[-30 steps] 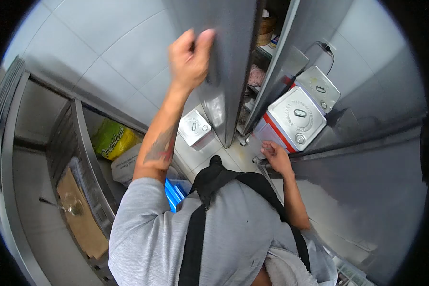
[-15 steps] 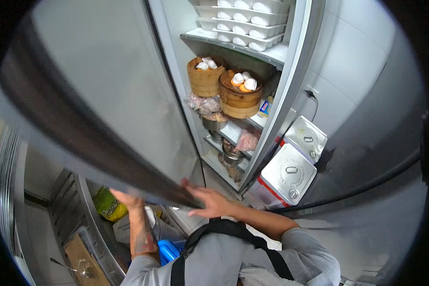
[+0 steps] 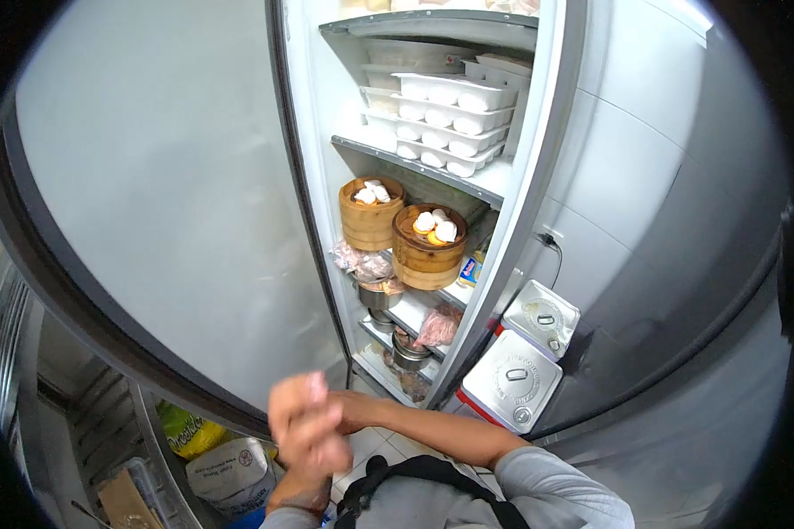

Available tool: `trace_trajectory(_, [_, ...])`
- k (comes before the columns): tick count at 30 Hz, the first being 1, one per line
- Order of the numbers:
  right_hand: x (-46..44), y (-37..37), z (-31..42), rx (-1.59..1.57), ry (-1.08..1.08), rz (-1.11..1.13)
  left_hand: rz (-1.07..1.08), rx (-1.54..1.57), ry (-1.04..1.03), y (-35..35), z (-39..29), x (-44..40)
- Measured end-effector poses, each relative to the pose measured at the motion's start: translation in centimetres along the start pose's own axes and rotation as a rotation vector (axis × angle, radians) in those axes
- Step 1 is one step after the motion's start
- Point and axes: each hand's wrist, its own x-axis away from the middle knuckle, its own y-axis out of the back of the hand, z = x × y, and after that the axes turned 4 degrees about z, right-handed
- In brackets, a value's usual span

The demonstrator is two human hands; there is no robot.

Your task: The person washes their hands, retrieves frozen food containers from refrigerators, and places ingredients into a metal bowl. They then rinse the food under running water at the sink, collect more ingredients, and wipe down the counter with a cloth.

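Note:
My left hand (image 3: 307, 429) is raised in front of the refrigerator door's lower part. Its fingers look bent but are smeared by motion, and I see nothing in it. My right hand (image 3: 355, 411) reaches across behind the left one, near the bottom of the door; its fingers are hidden. The grey refrigerator door (image 3: 168, 203) stands wide open on the left. Inside, two bamboo steamers (image 3: 428, 264) sit on a middle shelf, with white pieces in orange cups on top. On the shelf above are stacked white plastic trays (image 3: 454, 119) with rounded white pieces.
Bagged pink food (image 3: 438, 326) and metal pots (image 3: 409, 357) fill the lower shelves. Right of the refrigerator stand two square metal-lidded tins (image 3: 513, 379) below a plugged-in cable (image 3: 554, 256). At lower left are a green-yellow bag (image 3: 188, 432) and a white sack (image 3: 231, 476).
The door has swung farther open to the left. Both hands have left its edge; the left has come up and rightward, the right slightly left. The view has tilted up, showing a higher shelf.

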Motion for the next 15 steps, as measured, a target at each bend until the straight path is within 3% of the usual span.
trace_trajectory(2, [2.0, -1.8, -3.6, -0.06, -0.112, -0.314, -0.07, 0.103, 0.038, -3.6, 2.2, -4.3])
trace_trajectory(4, [6.0, 0.4, -0.9, 0.04, -0.329, -0.317, -0.13, 0.238, 0.053, -7.5, 6.0, -8.7])
trace_trajectory(6, [8.3, 2.3, 0.3, 0.115, -0.321, -0.427, -0.154, 0.378, 0.192, -11.3, 8.9, -15.9])
trace_trajectory(8, [9.9, 4.5, 2.9, 0.139, -0.371, -0.53, -0.129, 0.311, 0.135, -14.9, 13.9, -24.3])
trace_trajectory(10, [11.1, 5.8, 5.2, 0.183, -0.424, -0.623, -0.077, 0.157, 0.214, -18.4, 19.2, -31.9])
trace_trajectory(13, [12.8, 6.7, 8.0, 0.183, -0.45, -0.782, -0.019, -0.063, 0.034, -22.9, 24.4, -39.0])
trace_trajectory(15, [14.2, 5.9, 7.2, 0.173, -0.495, -0.823, 0.247, -0.496, -0.118, -25.3, 27.3, -41.8])
